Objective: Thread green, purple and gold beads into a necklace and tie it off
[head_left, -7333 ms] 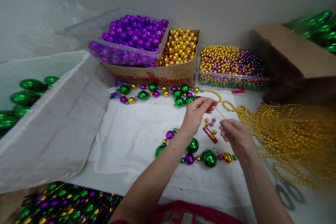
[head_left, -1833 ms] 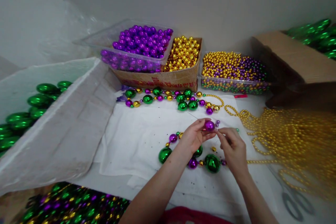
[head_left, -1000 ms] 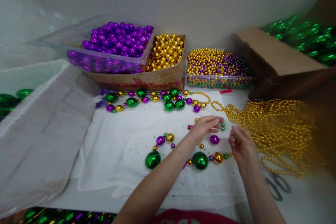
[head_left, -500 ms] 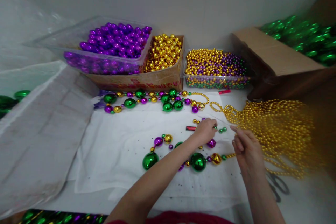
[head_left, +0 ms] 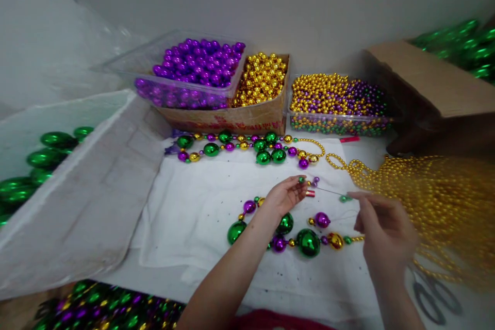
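My left hand [head_left: 286, 198] is over the white cloth [head_left: 185, 206], pinching a small green bead [head_left: 301, 179] at its fingertips. My right hand [head_left: 386, 224], to the right, is closed on a thin needle [head_left: 331, 192] that points left toward the bead. Below the hands lies a strand of large beads, with a big green ball [head_left: 308, 243] and a gold ball [head_left: 335, 241]; my left forearm hides part of it. Loose small purple beads [head_left: 316, 181] and green beads [head_left: 344, 198] lie near the fingers. A purple ball [head_left: 322, 219] sits between the hands.
Behind stand a tub of purple balls [head_left: 201, 64], a carton of gold balls [head_left: 263, 77] and a tub of small mixed beads [head_left: 328, 95]. Gold bead chains [head_left: 421, 201] heap at right, beside scissors [head_left: 433, 299]. A foam box [head_left: 88, 185] is at left. A finished-looking strand [head_left: 211, 149] lies behind.
My left hand has turned palm up and now shows a green bead at its fingertips. My right hand has moved slightly, its needle now pointing at that bead. The view has shifted left.
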`<state>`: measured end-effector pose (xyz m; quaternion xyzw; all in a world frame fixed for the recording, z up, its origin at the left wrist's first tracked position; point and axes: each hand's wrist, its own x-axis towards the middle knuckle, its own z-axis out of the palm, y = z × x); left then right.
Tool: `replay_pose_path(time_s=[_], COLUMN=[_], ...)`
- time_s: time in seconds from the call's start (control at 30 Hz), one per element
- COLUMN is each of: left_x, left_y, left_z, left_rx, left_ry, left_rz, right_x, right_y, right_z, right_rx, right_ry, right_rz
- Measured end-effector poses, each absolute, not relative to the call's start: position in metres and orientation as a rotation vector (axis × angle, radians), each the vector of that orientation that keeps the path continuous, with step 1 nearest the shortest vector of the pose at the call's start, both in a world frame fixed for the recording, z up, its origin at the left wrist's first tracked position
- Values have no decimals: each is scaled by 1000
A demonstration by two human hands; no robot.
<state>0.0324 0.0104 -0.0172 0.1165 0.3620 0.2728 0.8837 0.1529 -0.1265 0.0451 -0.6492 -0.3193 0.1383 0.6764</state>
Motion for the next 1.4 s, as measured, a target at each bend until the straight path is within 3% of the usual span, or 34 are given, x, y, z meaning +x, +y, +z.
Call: replay_pose_path(time_s=[0.93, 1.1, 1.3, 1.4], left_x=[29, 37, 42, 44], left_y=[4, -5, -19, -16], left_z=[-18, -11, -3, -4], left_rx=[293, 238, 657, 958], left_ry=[722, 622, 690, 851], left_rz=[581, 569, 587, 624], right_x=[148, 142, 156, 175], right_y=[-129, -119, -111, -112], right_z=[42, 20, -4, -7], right_rx=[-1540, -1588, -1697, -1843], right_ry=[-871, -972, -1092, -1269], right_rz=[184, 371, 497, 410])
